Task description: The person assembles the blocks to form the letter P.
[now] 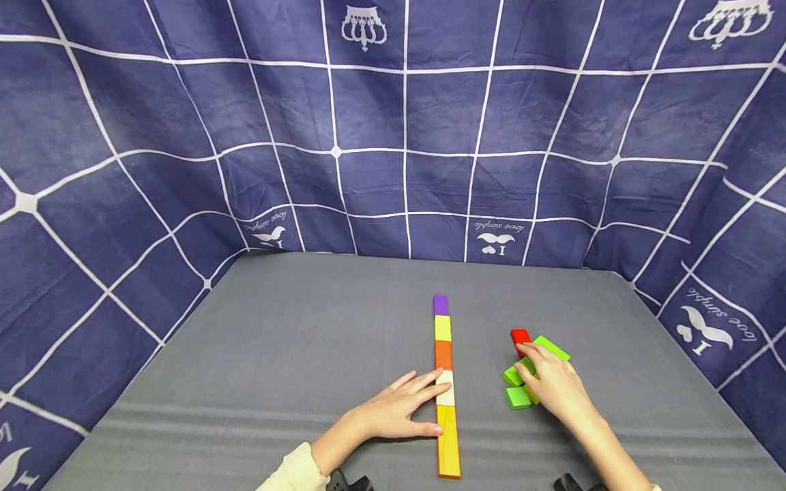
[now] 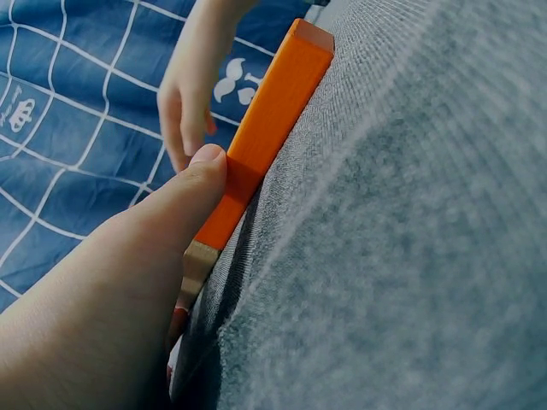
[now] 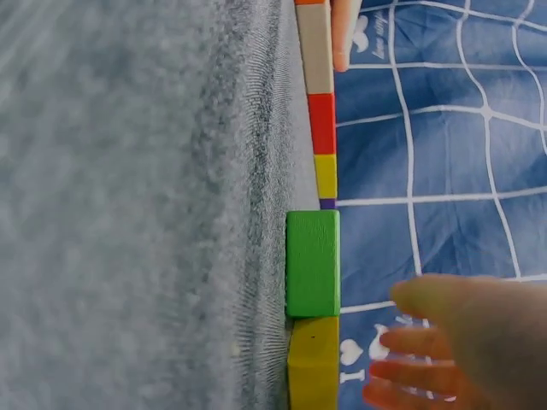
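A straight row of painted blocks runs away from me: a long yellow-orange block, a cream block, an orange-red block, a yellow block and a purple block. My left hand rests against the row, fingers stretched over the cream block and thumb touching the yellow-orange one. Over a loose cluster to the right hovers my right hand, its fingers apart and holding nothing. That cluster has a red block, several green blocks and a yellow block, partly hidden.
A grey cloth surface lies under everything, wrinkled near the front. Blue curtains with white grid lines stand behind it and at both sides. Dark wrist gear shows at the bottom edge.
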Available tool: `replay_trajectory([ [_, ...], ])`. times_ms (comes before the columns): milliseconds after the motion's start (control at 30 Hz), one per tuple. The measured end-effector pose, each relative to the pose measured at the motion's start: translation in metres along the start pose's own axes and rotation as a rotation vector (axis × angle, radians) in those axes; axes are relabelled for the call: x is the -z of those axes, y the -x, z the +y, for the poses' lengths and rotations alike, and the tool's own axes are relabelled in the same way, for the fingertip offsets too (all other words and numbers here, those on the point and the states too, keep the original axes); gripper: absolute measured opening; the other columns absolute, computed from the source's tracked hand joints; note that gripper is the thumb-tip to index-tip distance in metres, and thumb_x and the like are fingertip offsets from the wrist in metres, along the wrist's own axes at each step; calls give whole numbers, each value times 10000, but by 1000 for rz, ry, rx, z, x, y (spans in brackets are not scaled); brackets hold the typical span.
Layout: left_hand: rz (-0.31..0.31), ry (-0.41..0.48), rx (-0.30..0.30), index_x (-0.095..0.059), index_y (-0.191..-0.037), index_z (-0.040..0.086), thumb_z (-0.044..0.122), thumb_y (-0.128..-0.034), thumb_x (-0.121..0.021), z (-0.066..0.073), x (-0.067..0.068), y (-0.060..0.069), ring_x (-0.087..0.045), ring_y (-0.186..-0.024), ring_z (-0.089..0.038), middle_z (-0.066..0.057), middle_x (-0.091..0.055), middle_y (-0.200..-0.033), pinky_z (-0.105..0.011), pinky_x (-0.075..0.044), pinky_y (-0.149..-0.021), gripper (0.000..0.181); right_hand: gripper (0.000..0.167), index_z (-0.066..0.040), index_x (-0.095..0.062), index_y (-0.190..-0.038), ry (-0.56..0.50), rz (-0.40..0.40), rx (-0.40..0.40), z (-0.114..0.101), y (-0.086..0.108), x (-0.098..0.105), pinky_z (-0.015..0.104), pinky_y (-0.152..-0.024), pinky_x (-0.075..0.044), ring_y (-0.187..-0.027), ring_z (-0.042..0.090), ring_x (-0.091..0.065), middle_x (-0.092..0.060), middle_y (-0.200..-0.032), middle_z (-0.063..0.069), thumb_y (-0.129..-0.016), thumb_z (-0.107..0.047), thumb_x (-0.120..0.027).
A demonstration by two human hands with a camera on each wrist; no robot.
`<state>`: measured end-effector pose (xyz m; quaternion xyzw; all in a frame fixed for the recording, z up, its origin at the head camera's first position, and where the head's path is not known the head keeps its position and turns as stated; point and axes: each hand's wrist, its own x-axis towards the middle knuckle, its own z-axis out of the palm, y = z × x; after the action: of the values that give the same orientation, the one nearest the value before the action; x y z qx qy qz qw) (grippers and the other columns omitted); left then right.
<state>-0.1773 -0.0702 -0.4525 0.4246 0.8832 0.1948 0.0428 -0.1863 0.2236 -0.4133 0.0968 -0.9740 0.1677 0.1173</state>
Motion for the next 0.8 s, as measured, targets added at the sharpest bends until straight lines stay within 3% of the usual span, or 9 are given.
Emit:
replay_trajectory([
  [167, 5, -11, 0, -231, -1438, 306, 607, -867, -414, 1, 1, 0, -232, -1379, -61, 39, -185, -1526, -392, -174, -1148, 671, 445, -3, -509, -1254, 10, -23, -46, 10, -1, -3, 596, -880, -357, -1149, 399, -473, -527, -1226, 217, -880, -239, -552],
  [400, -4, 0, 3, -240, -1437, 300, 602, -866, -423, 1, 2, -1, -230, -1381, -66, 34, -186, -1526, -399, -169, -1148, 672, 425, 11, -546, -1221, 62, 1, -1, 15, -11, -14, 590, -855, -391, -1118, 381, -493, -563, -1172, 192, -868, -222, -572],
  [600, -5, 4, 7, -244, -1436, 301, 607, -864, -421, 1, 1, -1, -221, -1383, -63, 40, -178, -1528, -402, -167, -1148, 672, 369, 22, -580, -1164, 38, -20, 24, 6, -23, -18, 564, -898, -385, -1118, 384, -503, -575, -1189, 189, -873, -204, -558],
  [800, -7, 5, 17, -235, -1434, 322, 614, -864, -412, 1, 0, -1, -218, -1382, -55, 59, -173, -1527, -386, -163, -1151, 665, 330, 39, -609, -1081, 61, -2, 36, -14, -35, -26, 507, -802, -434, -995, 358, -564, -621, -1072, 189, -856, -201, -586],
])
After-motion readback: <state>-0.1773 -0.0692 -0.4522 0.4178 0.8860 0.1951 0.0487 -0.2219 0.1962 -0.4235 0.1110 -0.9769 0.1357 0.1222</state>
